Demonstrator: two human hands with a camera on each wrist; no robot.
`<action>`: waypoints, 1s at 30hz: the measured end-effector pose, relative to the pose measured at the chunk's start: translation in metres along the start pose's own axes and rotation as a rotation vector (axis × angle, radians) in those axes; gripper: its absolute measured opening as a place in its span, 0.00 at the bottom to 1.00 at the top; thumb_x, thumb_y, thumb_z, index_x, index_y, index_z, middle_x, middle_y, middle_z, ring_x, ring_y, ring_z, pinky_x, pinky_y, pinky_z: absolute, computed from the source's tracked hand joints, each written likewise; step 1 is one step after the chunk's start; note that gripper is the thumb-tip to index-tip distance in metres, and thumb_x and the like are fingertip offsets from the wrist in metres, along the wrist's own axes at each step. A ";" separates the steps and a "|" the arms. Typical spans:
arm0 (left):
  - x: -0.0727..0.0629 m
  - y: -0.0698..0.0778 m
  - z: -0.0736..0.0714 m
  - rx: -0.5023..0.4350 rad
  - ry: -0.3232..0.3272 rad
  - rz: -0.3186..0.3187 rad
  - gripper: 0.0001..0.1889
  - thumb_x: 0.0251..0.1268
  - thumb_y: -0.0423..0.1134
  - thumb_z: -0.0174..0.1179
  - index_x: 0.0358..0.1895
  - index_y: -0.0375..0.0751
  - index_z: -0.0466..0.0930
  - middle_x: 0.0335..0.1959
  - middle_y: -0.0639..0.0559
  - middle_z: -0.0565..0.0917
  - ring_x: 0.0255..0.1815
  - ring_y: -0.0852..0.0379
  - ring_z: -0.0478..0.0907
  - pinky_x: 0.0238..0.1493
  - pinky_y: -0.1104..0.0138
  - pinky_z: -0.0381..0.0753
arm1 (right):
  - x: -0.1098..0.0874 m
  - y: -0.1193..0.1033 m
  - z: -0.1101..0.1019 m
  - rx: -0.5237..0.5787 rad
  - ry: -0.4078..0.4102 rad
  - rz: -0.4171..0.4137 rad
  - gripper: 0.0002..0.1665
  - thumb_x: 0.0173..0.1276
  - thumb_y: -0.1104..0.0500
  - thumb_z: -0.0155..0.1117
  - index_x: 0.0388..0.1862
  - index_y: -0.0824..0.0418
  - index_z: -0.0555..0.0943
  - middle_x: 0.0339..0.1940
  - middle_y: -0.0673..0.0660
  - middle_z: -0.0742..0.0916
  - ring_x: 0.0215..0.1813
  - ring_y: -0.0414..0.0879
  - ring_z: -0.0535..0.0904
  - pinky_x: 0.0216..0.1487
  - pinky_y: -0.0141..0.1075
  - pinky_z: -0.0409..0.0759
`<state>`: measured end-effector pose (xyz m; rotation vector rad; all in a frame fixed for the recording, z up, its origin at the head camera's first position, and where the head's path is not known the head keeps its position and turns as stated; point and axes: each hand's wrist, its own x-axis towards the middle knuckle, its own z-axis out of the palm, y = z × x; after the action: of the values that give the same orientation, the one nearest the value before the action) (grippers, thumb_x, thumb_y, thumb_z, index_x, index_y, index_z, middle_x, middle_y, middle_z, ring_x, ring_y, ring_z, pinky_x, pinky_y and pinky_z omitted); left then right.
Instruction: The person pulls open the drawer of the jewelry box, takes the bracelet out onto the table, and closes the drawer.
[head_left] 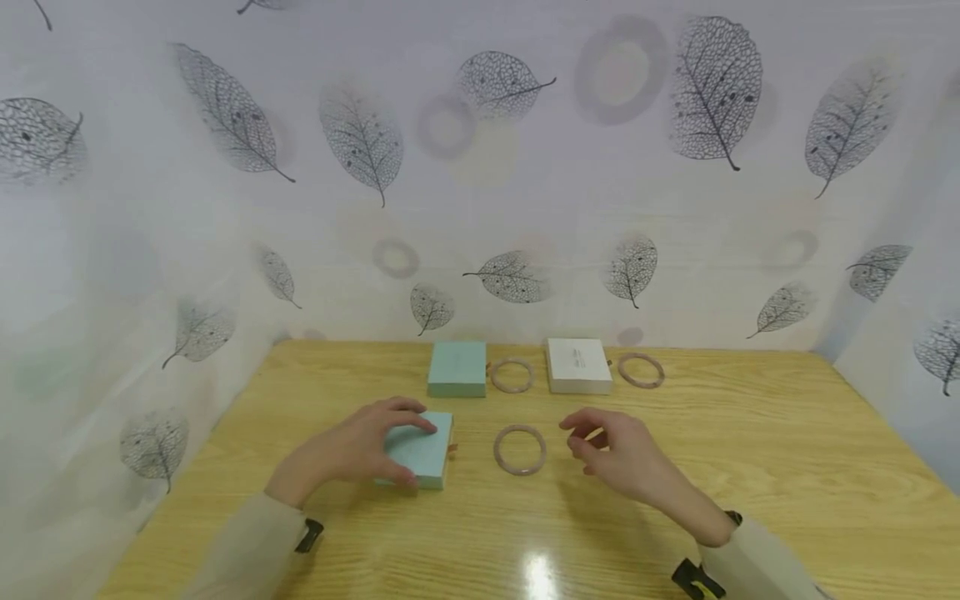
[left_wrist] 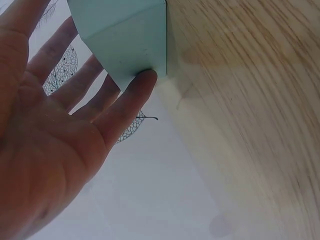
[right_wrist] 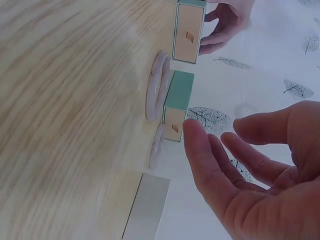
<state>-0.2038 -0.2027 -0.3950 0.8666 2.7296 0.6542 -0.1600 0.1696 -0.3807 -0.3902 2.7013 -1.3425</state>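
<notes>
My left hand grips a light blue box lying on the table, thumb at its near side and fingers over the top and far side. In the left wrist view the little finger touches the end of the box. A small ribbon tab sticks out of the box's peach-coloured end, facing right. To the right of the box lies a pale pinkish bangle. Just right of the bangle, my right hand hovers over the table with loosely bent fingers, holding nothing.
Farther back on the wooden table stand a green box and a white box. Each has a bangle to its right: one bangle by the green box, another bangle by the white. A leaf-patterned curtain borders the back and sides.
</notes>
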 end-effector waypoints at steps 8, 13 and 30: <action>0.007 0.008 0.000 0.007 0.013 0.022 0.34 0.46 0.57 0.79 0.61 0.56 0.83 0.72 0.44 0.74 0.73 0.34 0.69 0.72 0.36 0.67 | -0.005 0.003 -0.010 0.009 0.023 0.028 0.15 0.73 0.66 0.62 0.55 0.67 0.83 0.44 0.59 0.87 0.41 0.51 0.88 0.33 0.32 0.88; 0.009 0.008 0.001 0.020 0.011 0.031 0.34 0.46 0.57 0.79 0.61 0.56 0.82 0.72 0.44 0.74 0.73 0.35 0.69 0.72 0.37 0.68 | -0.005 0.006 -0.014 0.020 0.031 0.047 0.15 0.73 0.65 0.62 0.56 0.66 0.83 0.45 0.61 0.87 0.40 0.50 0.88 0.34 0.34 0.88; 0.025 0.013 0.009 0.017 -0.005 0.050 0.34 0.48 0.57 0.78 0.62 0.55 0.81 0.74 0.43 0.72 0.75 0.35 0.67 0.73 0.37 0.67 | -0.011 0.018 -0.019 0.011 0.042 0.045 0.15 0.72 0.65 0.63 0.55 0.67 0.83 0.44 0.62 0.88 0.38 0.49 0.88 0.32 0.33 0.87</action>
<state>-0.2143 -0.1754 -0.3985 0.9425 2.7204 0.6386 -0.1569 0.1980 -0.3837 -0.3015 2.7178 -1.3686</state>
